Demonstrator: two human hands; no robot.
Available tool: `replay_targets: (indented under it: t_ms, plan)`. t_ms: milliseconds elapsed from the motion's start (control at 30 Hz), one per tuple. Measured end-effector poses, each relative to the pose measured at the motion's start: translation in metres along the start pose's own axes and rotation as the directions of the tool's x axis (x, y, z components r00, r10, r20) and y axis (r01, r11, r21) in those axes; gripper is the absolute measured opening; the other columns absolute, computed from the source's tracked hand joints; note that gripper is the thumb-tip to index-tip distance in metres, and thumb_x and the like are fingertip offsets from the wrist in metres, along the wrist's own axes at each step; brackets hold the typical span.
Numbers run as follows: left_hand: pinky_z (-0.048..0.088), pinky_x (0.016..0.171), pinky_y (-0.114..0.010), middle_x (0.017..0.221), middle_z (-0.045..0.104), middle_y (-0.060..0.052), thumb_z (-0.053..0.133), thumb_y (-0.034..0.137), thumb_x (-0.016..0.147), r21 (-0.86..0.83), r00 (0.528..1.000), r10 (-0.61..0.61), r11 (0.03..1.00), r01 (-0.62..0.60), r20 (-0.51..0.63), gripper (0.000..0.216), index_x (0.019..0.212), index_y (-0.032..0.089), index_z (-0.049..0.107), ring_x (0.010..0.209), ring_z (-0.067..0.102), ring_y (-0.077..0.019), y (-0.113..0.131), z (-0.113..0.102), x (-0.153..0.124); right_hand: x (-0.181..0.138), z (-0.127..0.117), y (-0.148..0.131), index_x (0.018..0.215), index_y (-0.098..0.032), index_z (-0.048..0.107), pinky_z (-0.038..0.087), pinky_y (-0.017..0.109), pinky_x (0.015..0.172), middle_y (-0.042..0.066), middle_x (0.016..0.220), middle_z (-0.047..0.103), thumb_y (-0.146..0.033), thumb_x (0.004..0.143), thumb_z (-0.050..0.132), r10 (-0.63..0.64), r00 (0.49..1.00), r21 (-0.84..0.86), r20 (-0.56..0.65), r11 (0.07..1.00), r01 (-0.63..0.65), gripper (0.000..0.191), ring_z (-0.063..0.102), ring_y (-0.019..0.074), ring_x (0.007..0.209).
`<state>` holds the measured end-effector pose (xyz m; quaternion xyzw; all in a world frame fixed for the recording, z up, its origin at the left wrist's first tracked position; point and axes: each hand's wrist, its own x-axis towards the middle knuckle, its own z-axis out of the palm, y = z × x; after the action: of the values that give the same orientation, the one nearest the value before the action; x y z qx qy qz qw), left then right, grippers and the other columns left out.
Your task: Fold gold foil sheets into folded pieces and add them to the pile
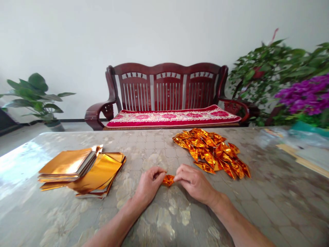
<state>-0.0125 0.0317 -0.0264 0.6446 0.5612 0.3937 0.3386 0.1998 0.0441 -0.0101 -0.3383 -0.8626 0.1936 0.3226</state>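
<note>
My left hand (149, 184) and my right hand (194, 181) meet at the middle of the table, each pinching one end of a small folded piece of gold foil paper (168, 179). The piece rests low, close to the tabletop. To the left lies a stack of flat gold foil sheets (82, 168). Behind and to the right of my right hand sits a pile of folded gold foil pieces (212, 151), an arm's reach away.
The table (164, 219) has a glossy patterned cover. A dark wooden bench (167, 99) with a red cushion stands behind it. Potted plants stand at the far left (36, 99) and right (272, 72), with purple flowers (305, 94). Flat items (305, 154) lie at the table's right edge.
</note>
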Motion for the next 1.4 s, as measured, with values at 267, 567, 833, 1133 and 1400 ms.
replay_targets:
  t_ms: [267, 567, 833, 1133, 1400]
  plan:
    - [0.052, 0.068, -0.026, 0.096, 0.071, -0.004, 0.045, 0.035, 0.091, -0.243, 0.985, -0.007, 0.969, 0.049, 0.17, 0.036, 0.111, 0.019, 0.07, 0.068, 0.063, -0.0138, -0.006, -0.02, -0.002, -0.001, 0.002, 0.004, 0.087, -0.024, 0.073, 0.049, 0.025, 0.074, 0.001, 0.086, 0.064, -0.009, 0.086, 0.058, 0.05, 0.998, 0.064, -0.048, 0.997, -0.046, 0.021, 0.063, 0.0143, 0.081]
    - [0.049, 0.09, -0.029, 0.098, 0.074, -0.004, 0.057, 0.019, 0.083, -0.102, 0.936, 0.257, 0.966, -0.239, 0.24, 0.027, 0.103, 0.023, 0.075, 0.095, 0.065, -0.0183, -0.01, -0.028, -0.004, -0.002, 0.006, 0.012, 0.085, -0.024, 0.074, 0.048, 0.025, 0.076, 0.0, 0.085, 0.064, -0.004, 0.083, 0.058, 0.119, 0.989, 0.157, -0.087, 0.982, -0.104, 0.026, 0.063, 0.0141, 0.082]
    - [0.047, 0.061, -0.021, 0.072, 0.069, 0.0, 0.061, 0.022, 0.082, -0.073, 0.977, 0.135, 0.99, -0.124, 0.166, 0.018, 0.088, 0.02, 0.077, 0.06, 0.06, -0.0121, -0.017, -0.02, -0.005, -0.002, 0.008, 0.005, 0.084, -0.024, 0.075, 0.049, 0.024, 0.075, 0.0, 0.085, 0.066, -0.008, 0.085, 0.061, 0.138, 0.989, 0.185, -0.047, 0.975, -0.127, 0.022, 0.064, 0.0137, 0.081]
    - [0.05, 0.072, -0.021, 0.08, 0.077, 0.001, 0.063, 0.02, 0.082, 0.02, 0.965, 0.149, 0.987, -0.157, 0.215, 0.017, 0.087, 0.023, 0.079, 0.074, 0.069, -0.0149, -0.014, -0.02, -0.009, -0.006, 0.018, 0.011, 0.085, -0.026, 0.078, 0.052, 0.023, 0.076, 0.0, 0.084, 0.075, -0.016, 0.084, 0.071, 0.14, 0.99, 0.283, -0.012, 0.95, -0.131, 0.012, 0.069, 0.0147, 0.079]
    - [0.051, 0.072, -0.02, 0.082, 0.078, 0.003, 0.063, 0.018, 0.084, 0.053, 0.969, 0.191, 0.978, -0.202, 0.157, 0.016, 0.086, 0.025, 0.078, 0.074, 0.071, -0.0143, -0.013, -0.014, -0.012, -0.009, 0.022, 0.011, 0.093, -0.028, 0.079, 0.055, 0.023, 0.075, 0.0, 0.089, 0.077, -0.018, 0.087, 0.069, 0.085, 0.986, 0.249, -0.146, 0.967, -0.047, 0.015, 0.072, 0.0151, 0.08]
